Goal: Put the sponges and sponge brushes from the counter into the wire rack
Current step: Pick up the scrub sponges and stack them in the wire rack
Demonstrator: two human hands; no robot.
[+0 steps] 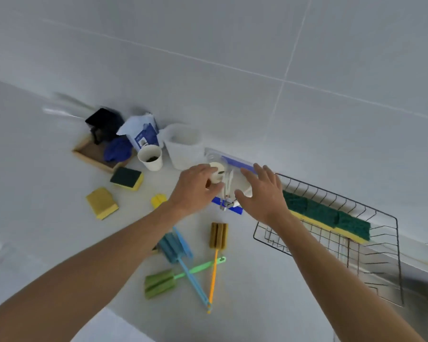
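Both hands hover above the desk [47, 193] near its back edge, empty. The left hand [195, 187] has its fingers loosely curled and apart over a white round thing [218, 174] that it half hides. The right hand [263, 193] has its fingers spread wide and covers most of a clear packet [229, 160] by the wall.

The rack [391, 255] sits at the back right, its far end cut off by blur, with green-topped sponges [326, 214] lined inside. On the desk lie two more sponges [127, 178] [101, 203], a yellow piece [158, 200] partly under the left wrist, and three crossed brushes: blue [176, 246], green [160, 283], brown [218, 235].
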